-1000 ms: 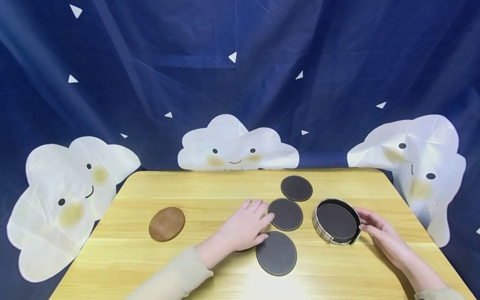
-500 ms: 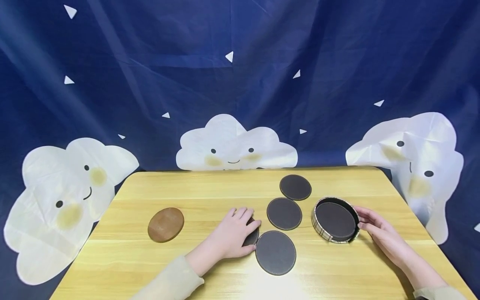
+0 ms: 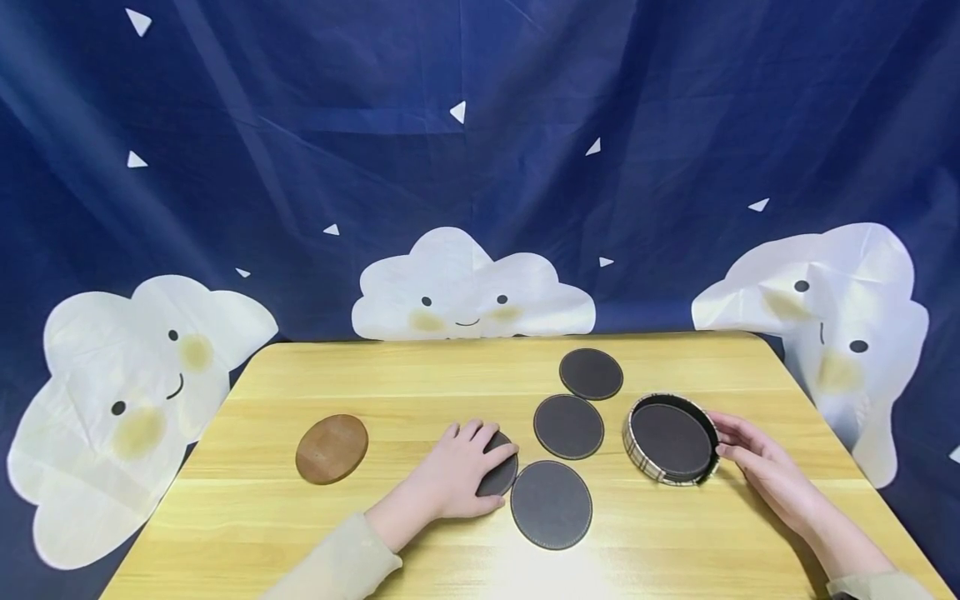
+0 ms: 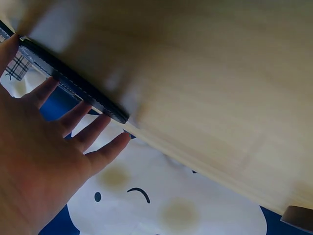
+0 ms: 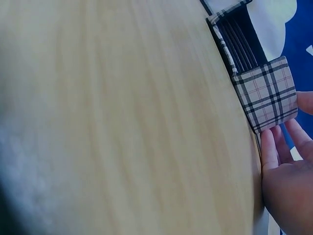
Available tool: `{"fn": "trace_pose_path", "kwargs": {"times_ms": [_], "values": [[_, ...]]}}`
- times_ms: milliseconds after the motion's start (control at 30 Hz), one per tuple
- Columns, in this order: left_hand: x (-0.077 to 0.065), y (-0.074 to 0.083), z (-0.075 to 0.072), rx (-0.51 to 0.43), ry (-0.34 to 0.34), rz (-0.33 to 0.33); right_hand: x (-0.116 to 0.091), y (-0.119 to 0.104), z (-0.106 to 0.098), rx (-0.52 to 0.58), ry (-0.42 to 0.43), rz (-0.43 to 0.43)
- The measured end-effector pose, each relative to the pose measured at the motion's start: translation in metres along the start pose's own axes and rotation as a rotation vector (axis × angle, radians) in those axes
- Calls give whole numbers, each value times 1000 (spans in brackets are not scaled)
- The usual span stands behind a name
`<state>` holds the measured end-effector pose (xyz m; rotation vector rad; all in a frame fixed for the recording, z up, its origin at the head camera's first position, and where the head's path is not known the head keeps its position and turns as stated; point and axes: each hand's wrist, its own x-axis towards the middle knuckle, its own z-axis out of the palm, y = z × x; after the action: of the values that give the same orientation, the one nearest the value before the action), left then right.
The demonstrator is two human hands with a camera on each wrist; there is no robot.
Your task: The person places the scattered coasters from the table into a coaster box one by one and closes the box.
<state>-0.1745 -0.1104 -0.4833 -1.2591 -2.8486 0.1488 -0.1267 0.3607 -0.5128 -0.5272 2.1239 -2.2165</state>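
My left hand [image 3: 455, 477] lies with spread fingers over a round dark coaster [image 3: 501, 473], covering its left part. In the left wrist view its straight fingers touch the top of that coaster [image 4: 73, 83]. Just to the right, three more dark coasters lie flat: a near one [image 3: 551, 505], a middle one [image 3: 568, 427] and a far one [image 3: 591, 374]. My right hand [image 3: 765, 467] holds the right side of a round plaid coaster holder [image 3: 637, 460], thumb at the rim and fingers around the outer wall. Several dark coasters [image 5: 238, 45] are stacked inside, visible through the holder's slot.
A brown disc [image 3: 332, 449] lies at the left of the wooden table [image 3: 420, 375]. Behind the table's far edge hangs a blue curtain [image 3: 525, 183] with white cloud shapes.
My left hand has drawn back to the left, off the middle coaster's edge, and more of the coaster under it shows. The right hand keeps its hold on the coaster holder.
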Motion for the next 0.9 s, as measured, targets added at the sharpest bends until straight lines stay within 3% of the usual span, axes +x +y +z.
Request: {"fn": "trace_pose_path", "kwargs": {"times_ms": [900], "values": [[3,-4,3,-40,13,27,0,1,-1,-3,4,20]]}}
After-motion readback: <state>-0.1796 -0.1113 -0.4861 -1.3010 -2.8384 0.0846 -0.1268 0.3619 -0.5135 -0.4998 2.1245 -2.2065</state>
